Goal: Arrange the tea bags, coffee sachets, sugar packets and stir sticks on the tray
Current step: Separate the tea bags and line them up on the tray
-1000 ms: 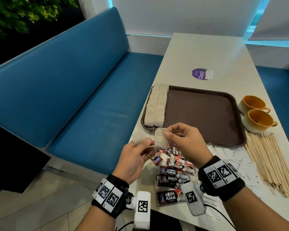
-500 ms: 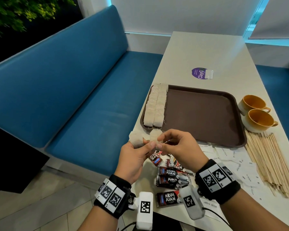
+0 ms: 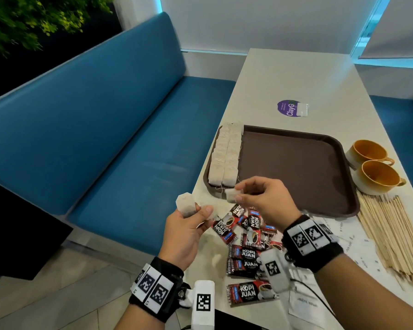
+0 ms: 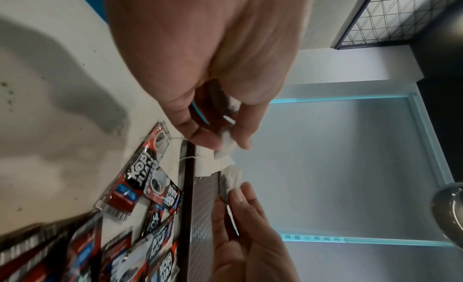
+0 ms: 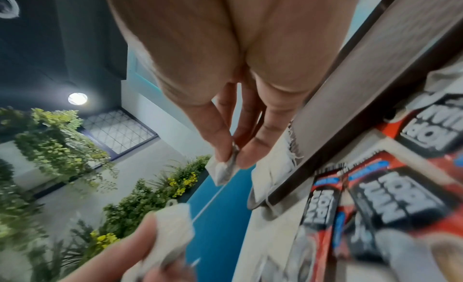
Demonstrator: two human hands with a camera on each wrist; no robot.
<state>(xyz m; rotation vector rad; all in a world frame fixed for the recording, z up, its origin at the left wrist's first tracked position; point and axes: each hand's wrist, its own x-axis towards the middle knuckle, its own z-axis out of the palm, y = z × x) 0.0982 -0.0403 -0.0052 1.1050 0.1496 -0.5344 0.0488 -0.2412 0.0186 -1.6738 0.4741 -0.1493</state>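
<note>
- Nearest, before the tray (image 3: 339, 210): coffee sachets (image 3: 246, 236) loose on the desk (image 3: 296, 75).
- Left hand (image 3: 184, 232), fingers pinching a tea bag (image 3: 185, 203), left of tray's near corner.
- Right hand (image 3: 265, 198), fingers pinching another bag (image 3: 231, 195) above tray's near edge.
- Bag rows (image 3: 225, 156) along tray's left side.
- Stir sticks (image 3: 391, 236), cups (image 3: 372, 167) right of tray.

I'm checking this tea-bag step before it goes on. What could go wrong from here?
1. The left hand holds its tea bag out past the table edge, above the bench; a slip would likely drop it off the table.
2. The right hand pinches its tea bag just above the tea bag rows at the tray edge, where loose strings show; setting it down carelessly may disturb them.
</note>
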